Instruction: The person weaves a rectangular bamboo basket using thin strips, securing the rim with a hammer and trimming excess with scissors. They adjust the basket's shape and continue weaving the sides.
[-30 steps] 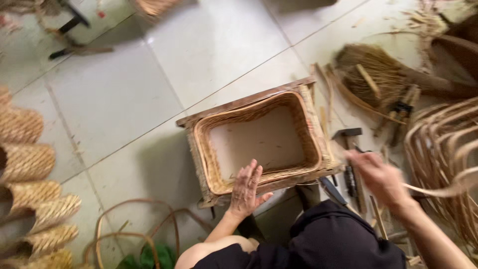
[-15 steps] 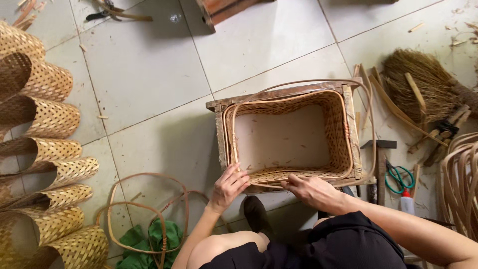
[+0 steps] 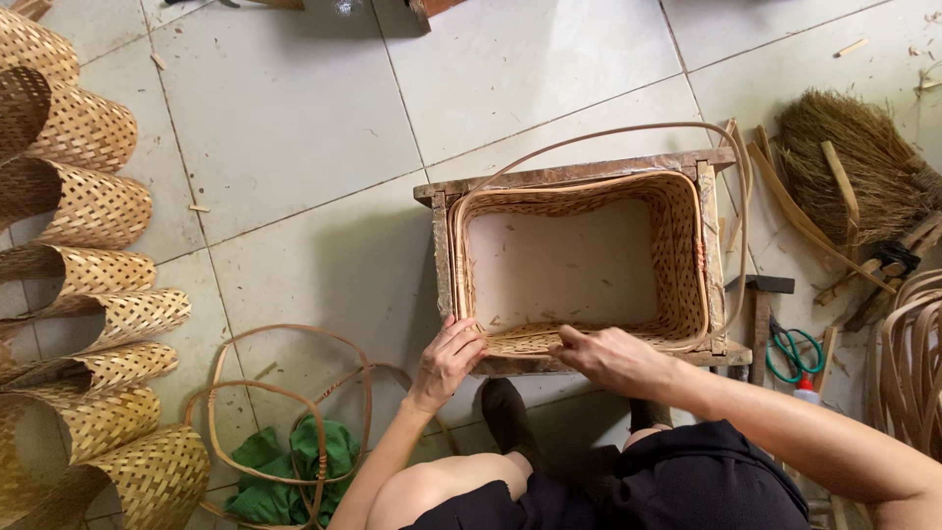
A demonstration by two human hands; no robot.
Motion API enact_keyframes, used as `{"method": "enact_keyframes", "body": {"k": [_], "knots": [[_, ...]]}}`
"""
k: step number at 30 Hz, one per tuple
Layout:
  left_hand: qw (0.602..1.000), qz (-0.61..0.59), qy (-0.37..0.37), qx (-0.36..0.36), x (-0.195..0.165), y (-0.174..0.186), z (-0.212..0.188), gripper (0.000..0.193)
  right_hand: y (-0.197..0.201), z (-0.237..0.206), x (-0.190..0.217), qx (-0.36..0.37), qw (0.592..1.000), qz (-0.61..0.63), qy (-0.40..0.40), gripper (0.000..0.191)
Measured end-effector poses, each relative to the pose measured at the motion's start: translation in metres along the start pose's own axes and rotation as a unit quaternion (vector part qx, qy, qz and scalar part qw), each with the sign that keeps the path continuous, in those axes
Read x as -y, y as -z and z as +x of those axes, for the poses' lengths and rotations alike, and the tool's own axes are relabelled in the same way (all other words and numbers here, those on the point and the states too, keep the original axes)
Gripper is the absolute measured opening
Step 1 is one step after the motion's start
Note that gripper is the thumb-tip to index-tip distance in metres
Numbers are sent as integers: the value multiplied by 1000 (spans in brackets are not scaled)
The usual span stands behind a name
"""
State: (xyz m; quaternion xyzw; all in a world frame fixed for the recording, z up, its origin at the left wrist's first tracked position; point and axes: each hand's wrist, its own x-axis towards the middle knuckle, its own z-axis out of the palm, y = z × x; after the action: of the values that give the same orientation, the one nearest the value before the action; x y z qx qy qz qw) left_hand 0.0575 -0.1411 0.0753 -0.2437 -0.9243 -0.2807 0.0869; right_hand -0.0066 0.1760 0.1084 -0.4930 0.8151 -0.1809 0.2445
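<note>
A rectangular woven bamboo basket [image 3: 687, 245] sits inside a wooden frame mould [image 3: 569, 175] on the tiled floor. A long thin bamboo strip [image 3: 628, 131] loops from the basket's rim over the far side and down the right. My left hand [image 3: 446, 361] rests on the near left corner of the frame, fingers curled on the rim. My right hand [image 3: 608, 357] presses on the near rim of the basket, pinching the strip against the weave.
Several woven bamboo sleeves [image 3: 93, 206] lie stacked along the left. Coiled cane hoops [image 3: 285, 393] and a green cloth [image 3: 294, 461] are at the lower left. A straw broom [image 3: 844, 167], a hammer [image 3: 760, 304], green-handled scissors [image 3: 795, 353] and bent strips [image 3: 908, 363] lie right.
The view has shifted so the basket sits further right. My right hand came in from the right side to the near rim, bringing the long strip, which now loops around the basket.
</note>
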Motion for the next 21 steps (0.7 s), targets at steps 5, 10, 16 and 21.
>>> {"method": "enact_keyframes", "body": {"k": [5,10,16,21], "knots": [[1000,2,9,0,0,-1,-4,12,-3,14,-27,-50,995,37,77,35],[1000,29,6,10,-4,0,-4,16,-7,32,-54,42,988,145,25,38],[998,23,-17,49,-1,-1,-5,63,-4,33,-64,43,965,255,30,37],[997,67,1,41,0,-12,-8,58,1,37,-60,91,952,291,-17,39]]}}
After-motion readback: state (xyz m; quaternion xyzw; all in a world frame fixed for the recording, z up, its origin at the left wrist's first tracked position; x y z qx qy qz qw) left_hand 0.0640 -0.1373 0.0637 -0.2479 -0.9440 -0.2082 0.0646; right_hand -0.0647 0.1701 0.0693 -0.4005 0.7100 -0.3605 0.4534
